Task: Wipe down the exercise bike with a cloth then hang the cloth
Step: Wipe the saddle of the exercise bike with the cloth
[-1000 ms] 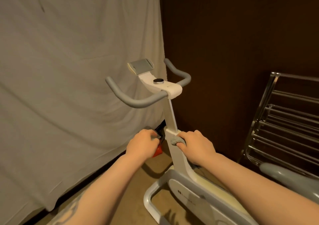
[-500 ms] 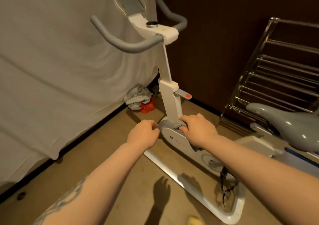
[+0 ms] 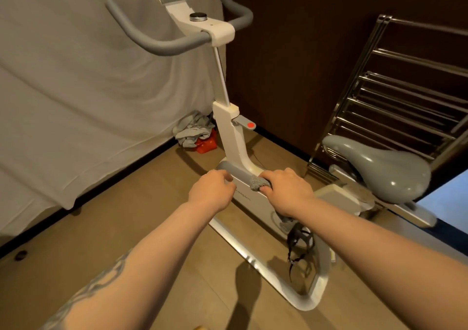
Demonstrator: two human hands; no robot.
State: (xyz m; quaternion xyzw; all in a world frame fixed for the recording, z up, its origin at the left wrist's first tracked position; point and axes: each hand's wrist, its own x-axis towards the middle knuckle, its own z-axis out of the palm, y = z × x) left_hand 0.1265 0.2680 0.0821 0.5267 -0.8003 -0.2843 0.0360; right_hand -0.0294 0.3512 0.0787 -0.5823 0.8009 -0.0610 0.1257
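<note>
Wiping step: right hand (image 3: 287,190) grips grey cloth (image 3: 258,184) bunched against exercise bike (image 3: 249,198) frame top; left hand (image 3: 211,192) curled, empty, beside it. Next: wipe lower frame, later reach rack (image 3: 405,96).

White exercise bike (image 3: 234,139) with grey handlebars (image 3: 162,43), grey saddle (image 3: 387,170), grey cloth (image 3: 259,184), brown wall (image 3: 304,63).

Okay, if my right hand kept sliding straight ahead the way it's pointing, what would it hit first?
Probably the white upright post where it curves into the frame. The right hand holds the cloth on the gray top edge, knuckles aimed up-left along it. Depth is hard to judge.
</note>
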